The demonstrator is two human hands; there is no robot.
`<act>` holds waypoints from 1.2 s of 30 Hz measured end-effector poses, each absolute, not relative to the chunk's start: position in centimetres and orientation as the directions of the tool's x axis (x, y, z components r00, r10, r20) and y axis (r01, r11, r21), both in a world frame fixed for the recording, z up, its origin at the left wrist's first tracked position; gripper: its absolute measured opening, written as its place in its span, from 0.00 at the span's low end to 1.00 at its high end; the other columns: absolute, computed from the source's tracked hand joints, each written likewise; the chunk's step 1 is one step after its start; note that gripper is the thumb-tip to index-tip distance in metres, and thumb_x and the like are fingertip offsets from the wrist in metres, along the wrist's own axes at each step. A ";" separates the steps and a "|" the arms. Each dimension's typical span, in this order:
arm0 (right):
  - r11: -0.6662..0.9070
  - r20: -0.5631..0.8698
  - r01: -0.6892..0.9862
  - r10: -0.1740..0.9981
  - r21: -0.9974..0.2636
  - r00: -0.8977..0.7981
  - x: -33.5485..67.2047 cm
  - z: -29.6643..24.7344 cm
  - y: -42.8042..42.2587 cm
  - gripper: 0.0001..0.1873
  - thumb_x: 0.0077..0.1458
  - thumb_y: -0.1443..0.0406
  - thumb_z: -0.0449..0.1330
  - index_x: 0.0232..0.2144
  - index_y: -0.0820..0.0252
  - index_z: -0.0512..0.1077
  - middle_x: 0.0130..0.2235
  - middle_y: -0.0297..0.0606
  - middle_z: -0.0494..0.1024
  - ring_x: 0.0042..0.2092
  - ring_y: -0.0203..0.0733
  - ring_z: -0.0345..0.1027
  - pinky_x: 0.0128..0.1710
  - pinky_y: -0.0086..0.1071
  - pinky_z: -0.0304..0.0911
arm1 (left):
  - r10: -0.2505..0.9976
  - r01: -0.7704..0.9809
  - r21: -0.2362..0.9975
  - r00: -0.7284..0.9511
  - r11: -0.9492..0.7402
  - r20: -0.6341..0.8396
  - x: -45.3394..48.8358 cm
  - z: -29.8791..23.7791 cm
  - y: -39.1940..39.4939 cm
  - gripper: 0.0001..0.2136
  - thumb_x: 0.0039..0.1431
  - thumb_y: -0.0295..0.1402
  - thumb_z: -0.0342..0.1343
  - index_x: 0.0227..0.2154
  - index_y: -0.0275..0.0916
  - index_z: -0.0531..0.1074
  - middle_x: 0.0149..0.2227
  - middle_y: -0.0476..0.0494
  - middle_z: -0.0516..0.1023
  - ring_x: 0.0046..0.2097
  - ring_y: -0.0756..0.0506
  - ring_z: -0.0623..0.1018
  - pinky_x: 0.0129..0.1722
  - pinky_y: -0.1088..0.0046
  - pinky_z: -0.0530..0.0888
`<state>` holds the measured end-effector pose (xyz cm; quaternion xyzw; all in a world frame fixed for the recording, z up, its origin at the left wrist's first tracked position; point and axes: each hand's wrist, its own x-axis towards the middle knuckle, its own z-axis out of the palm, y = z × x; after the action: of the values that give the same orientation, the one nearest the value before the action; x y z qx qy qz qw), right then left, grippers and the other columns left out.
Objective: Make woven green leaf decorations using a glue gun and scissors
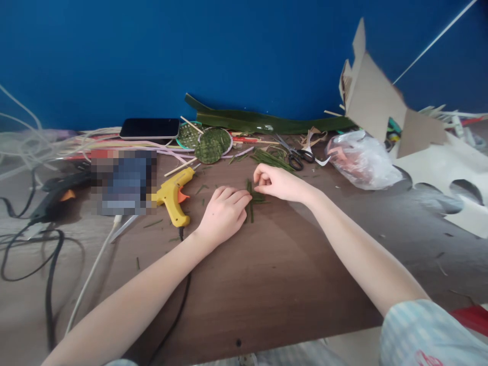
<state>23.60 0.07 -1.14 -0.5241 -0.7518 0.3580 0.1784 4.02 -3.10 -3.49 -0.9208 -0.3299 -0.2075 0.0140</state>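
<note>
Several narrow green leaf strips lie crossed over each other on the brown table, some upright in view and some sideways. My left hand rests on the table at their left side, its fingers close together and the fingertips pressing the strips down. From the right, my right hand reaches in with curled fingers, thumb and forefinger pinched at the top of the crossing; the exact strip between them is partly hidden. Behind it lies a bundle of more green strips. Round woven green pieces sit farther back.
A yellow glue gun lies left of my left hand, its cord running under my forearm. Black-handled scissors, a plastic bag, cut cardboard and long green leaves stand behind. Phone and cables lie left.
</note>
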 end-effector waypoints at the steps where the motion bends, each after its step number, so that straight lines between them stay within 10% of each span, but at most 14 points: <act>1: 0.191 -0.095 0.649 0.921 -0.736 -0.378 23.6 -1.0 0.0 0.07 0.48 0.67 0.56 0.29 0.56 0.59 0.23 0.27 0.67 0.26 0.33 0.58 0.28 0.29 0.52 | 0.605 0.617 0.113 0.693 -0.779 0.392 4.0 -3.5 -3.1 0.14 0.57 0.24 0.44 0.41 0.37 0.72 0.43 0.43 0.77 0.43 0.43 0.72 0.46 0.62 0.67; 24: 0.188 -0.015 0.415 0.898 -0.890 -0.439 22.8 -0.2 -0.4 0.08 0.58 0.62 0.48 0.37 0.58 0.63 0.30 0.34 0.73 0.36 0.38 0.67 0.39 0.33 0.59 | 0.624 0.634 0.103 0.696 -0.766 0.356 4.1 -3.9 -3.0 0.17 0.59 0.26 0.43 0.49 0.36 0.69 0.45 0.40 0.76 0.44 0.42 0.71 0.45 0.62 0.67; 36: 0.363 0.028 0.694 0.896 -0.622 -0.444 23.8 -1.8 0.3 0.10 0.46 0.69 0.56 0.35 0.58 0.67 0.35 0.37 0.65 0.39 0.41 0.61 0.40 0.35 0.59 | 0.633 0.633 0.129 0.690 -0.763 0.352 4.0 -4.0 -2.9 0.17 0.60 0.27 0.43 0.49 0.37 0.68 0.46 0.40 0.75 0.45 0.42 0.71 0.45 0.62 0.67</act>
<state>23.77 0.30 -1.82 -0.4939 -0.8047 0.2728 0.1848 4.03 -2.87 -3.96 -0.9192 -0.3443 -0.1910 0.0011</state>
